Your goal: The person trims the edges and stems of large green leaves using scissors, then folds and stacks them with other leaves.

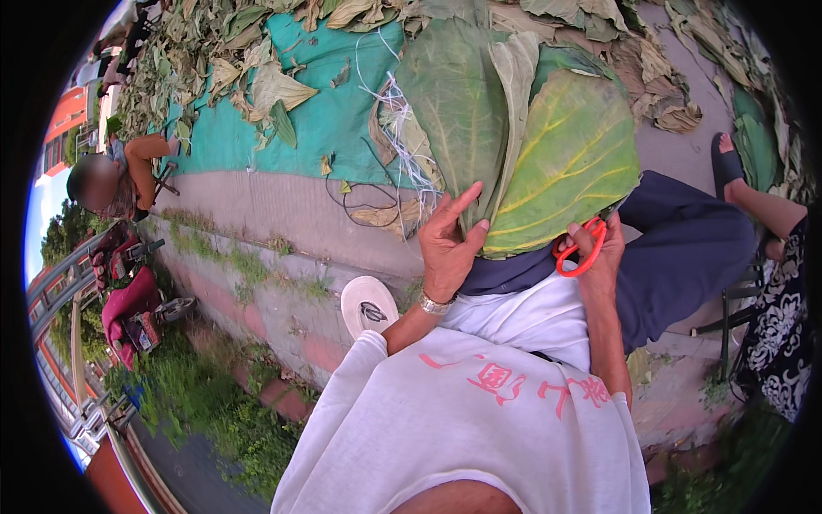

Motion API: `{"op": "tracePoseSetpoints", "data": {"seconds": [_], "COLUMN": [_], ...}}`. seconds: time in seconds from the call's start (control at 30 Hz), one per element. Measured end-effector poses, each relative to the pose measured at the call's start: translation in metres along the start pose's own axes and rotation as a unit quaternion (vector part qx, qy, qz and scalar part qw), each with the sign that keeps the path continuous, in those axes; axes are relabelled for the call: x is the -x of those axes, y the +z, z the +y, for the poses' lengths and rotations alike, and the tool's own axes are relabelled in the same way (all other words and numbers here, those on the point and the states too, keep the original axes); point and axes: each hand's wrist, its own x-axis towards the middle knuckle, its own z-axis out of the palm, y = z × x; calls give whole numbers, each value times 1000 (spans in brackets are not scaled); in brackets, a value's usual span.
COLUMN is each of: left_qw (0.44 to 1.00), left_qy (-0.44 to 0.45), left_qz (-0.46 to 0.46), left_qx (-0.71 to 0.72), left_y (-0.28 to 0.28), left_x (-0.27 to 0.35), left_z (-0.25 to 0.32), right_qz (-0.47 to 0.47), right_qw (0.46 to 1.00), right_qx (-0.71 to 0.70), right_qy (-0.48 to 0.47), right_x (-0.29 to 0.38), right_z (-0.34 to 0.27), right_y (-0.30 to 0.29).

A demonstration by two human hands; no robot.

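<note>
Large green and yellowish tobacco-like leaves lie stacked and fanned out over the lap. My left hand grips their lower left edge, thumb on top and index finger stretched along a darker leaf. Red-handled scissors are in my right hand, at the lower right edge of the leaves; the blades are mostly hidden by the leaves and fingers. A tangled bundle of white string hangs just left of the leaves.
Dry leaves are heaped on a green tarp. A straw-coloured hat rests by my left forearm. A person sits at the far left, near a parked scooter. Another person's sandalled foot is at the right.
</note>
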Motion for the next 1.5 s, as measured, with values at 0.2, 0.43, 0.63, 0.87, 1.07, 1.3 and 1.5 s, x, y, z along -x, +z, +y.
{"op": "tracePoseSetpoints", "data": {"seconds": [0.2, 0.43, 0.63, 0.87, 1.07, 1.3, 1.5], "left_qw": [994, 966, 923, 944, 951, 945, 946], "left_qy": [54, 187, 289, 159, 141, 136, 168], "left_qz": [-61, -55, -158, -144, -114, -79, -53], "left_qx": [-73, -172, -198, -250, -249, -286, -272], "left_y": [-1, 9, 12, 22, 27, 26, 29], "left_x": [5, 8, 0, -7, -1, 2, 4], "left_z": [7, 17, 25, 29, 34, 30, 24], "right_qz": [13, 5, 9, -17, -8, -3, 143], "right_qw": [1000, 1000, 999, 998, 999, 999, 980], "right_qx": [-18, -17, -28, -50, -45, -42, -57], "right_qy": [-11, 9, -17, -15, -14, -27, -126], "right_x": [-2, -10, -9, -13, -13, -12, -4], "right_z": [-1, 2, 8, 12, 14, 10, 0], "right_y": [-5, -13, -19, -21, -23, -25, -44]}}
